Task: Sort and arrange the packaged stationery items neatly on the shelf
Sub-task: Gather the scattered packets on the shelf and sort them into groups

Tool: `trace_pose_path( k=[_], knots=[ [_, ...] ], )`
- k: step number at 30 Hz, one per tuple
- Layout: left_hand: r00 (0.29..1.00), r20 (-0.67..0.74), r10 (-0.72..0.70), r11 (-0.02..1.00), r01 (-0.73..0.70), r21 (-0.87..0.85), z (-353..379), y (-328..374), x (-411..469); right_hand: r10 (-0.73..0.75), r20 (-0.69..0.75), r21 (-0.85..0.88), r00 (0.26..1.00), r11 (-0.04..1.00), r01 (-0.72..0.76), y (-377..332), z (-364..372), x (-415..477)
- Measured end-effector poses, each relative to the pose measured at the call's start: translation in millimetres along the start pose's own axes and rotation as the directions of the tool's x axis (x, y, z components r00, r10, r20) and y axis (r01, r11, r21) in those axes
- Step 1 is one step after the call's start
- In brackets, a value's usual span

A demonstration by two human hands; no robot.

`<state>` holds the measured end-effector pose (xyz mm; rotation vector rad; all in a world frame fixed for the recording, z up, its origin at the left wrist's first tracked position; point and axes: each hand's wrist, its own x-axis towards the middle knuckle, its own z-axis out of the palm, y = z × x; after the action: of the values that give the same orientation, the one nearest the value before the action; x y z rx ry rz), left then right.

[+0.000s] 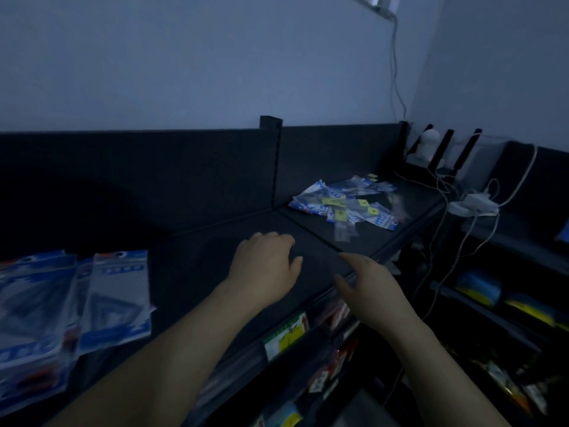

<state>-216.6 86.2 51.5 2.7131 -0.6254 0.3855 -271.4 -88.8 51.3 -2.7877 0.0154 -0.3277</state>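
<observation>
Loose packets (345, 200) lie at the shelf's (191, 272) far right end, nearer the right hand (369, 283); both hands (266, 261) open, empty.

No print on the packets (114, 300) or the shelf label (284, 335) is sharp enough to read.

Head-worn view, downward over dark shelf (191, 272)

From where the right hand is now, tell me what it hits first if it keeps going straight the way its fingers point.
Probably the blurred clear packet just beyond the right hand, lying at the near edge of the scattered packets. Depth is unclear in this dim view, so the hand might pass above it.
</observation>
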Motion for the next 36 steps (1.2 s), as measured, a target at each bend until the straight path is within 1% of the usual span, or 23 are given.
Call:
trace_pose_path(
  k=[4,8,13,18,21,24,28,32,34,36],
  knots=[
    [1.0,0.008,0.016,1.0,-0.016,-0.012,18.5,2.3,60.7,0.056,-0.032,-0.012,0.998,0.998,-0.056,29.4,-1.2,46.6],
    [0.998,0.058,0.009,0.999,-0.006,-0.044,36.8,5.4,114.3,0.114,-0.015,-0.026,0.993,0.993,-0.114,58.6,-3.8,86.8],
    [0.99,0.143,0.001,0.994,0.015,-0.111,64.8,21.2,167.1,0.191,-0.008,0.011,0.982,0.982,-0.191,93.6,-4.0,127.1],
    [0.974,0.225,-0.028,0.989,0.06,-0.137,107.7,31.4,209.8,0.192,0.026,0.008,0.981,0.981,-0.192,133.7,1.8,172.9],
    [0.965,0.25,-0.081,0.981,0.121,-0.151,133.4,40.9,232.6,0.202,0.047,0.052,0.978,0.977,-0.204,165.0,9.6,209.4],
    [0.948,0.281,-0.148,0.956,0.21,-0.205,155.2,52.3,254.0,0.172,0.089,0.055,0.981,0.983,-0.177,191.9,18.1,246.7],
    [0.931,0.281,-0.231,0.948,0.281,-0.151,173.4,58.9,278.3,0.089,0.085,0.036,0.992,0.995,-0.092,211.1,33.1,296.3],
    [0.883,0.353,-0.309,0.909,0.384,-0.166,168.6,54.0,294.2,0.023,0.1,-0.008,0.995,1.0,-0.022,215.4,47.5,331.9],
    [0.859,0.401,-0.319,0.886,0.421,-0.196,167.0,45.6,298.4,0.016,0.124,-0.042,0.992,0.999,-0.011,215.6,51.1,342.8],
    [0.852,0.416,-0.318,0.873,0.435,-0.222,166.8,36.7,300.3,0.003,0.138,-0.071,0.99,0.997,0.007,217.1,51.6,349.8]
  ],
)
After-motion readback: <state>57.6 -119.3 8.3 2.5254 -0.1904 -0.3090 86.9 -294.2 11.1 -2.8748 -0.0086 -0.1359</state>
